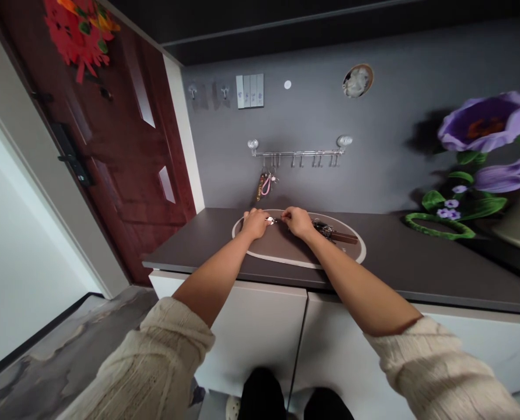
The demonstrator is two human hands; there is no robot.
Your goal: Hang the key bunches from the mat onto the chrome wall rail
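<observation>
Both my arms reach forward over a dark countertop (pixel 199 245) to an oval brown mat (pixel 286 248) with a pale rim. My left hand (pixel 255 222) is closed in a pinch on a small shiny metal piece (pixel 270 220), likely a key ring. My right hand (pixel 298 221) is closed too, pinching the other end of the same small piece. Just right of my right hand, a bunch of keys with a brown strap (pixel 335 234) lies on the mat.
A hook rail (pixel 298 153) is fixed to the grey wall, with a key fob and pink loop (pixel 264 185) hanging from it. A dark red door (pixel 111 146) stands at left. Purple artificial flowers (pixel 482 157) are at right. White cabinet doors (pixel 260 326) are below.
</observation>
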